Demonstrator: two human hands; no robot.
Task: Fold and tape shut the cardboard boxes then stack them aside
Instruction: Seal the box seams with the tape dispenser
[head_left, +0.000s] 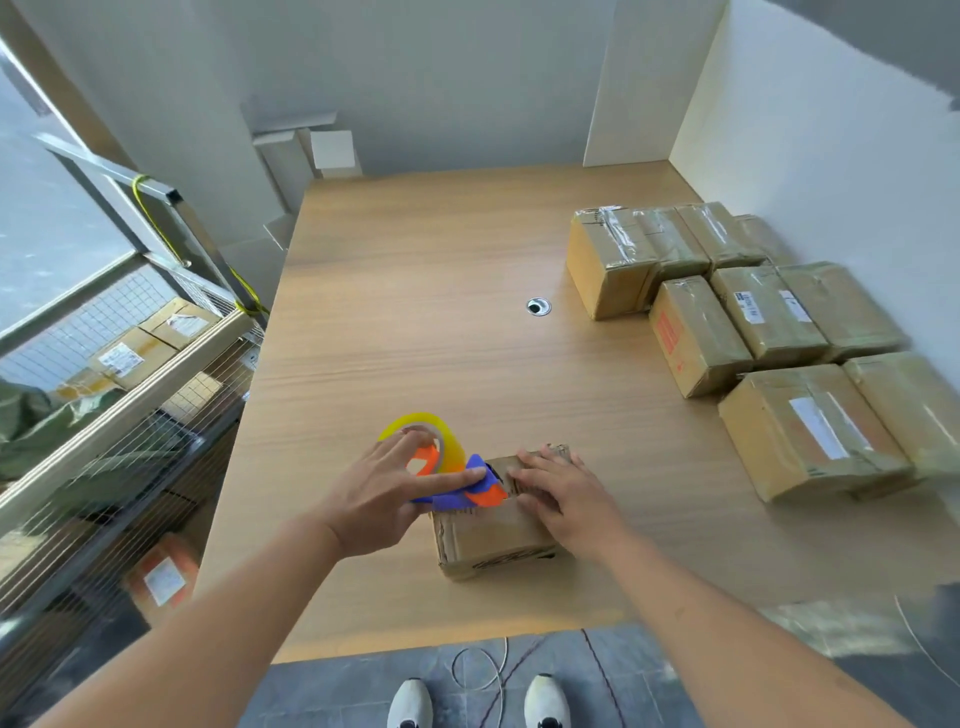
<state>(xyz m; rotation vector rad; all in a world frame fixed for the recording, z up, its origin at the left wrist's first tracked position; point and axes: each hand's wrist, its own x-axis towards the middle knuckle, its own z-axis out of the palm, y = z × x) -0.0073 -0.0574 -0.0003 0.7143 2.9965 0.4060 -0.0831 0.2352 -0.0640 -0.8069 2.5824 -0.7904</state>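
Two hands work at one small cardboard box (488, 540) near the front edge of the wooden table (415, 312). The left hand (384, 493) grips a tape dispenser (457, 483) carrying one yellowish roll, its nose on the box top. The right hand (558, 493) lies flat, fingers straight, pressing the flaps down. About ten taped boxes (769, 332) cluster at the table's right side.
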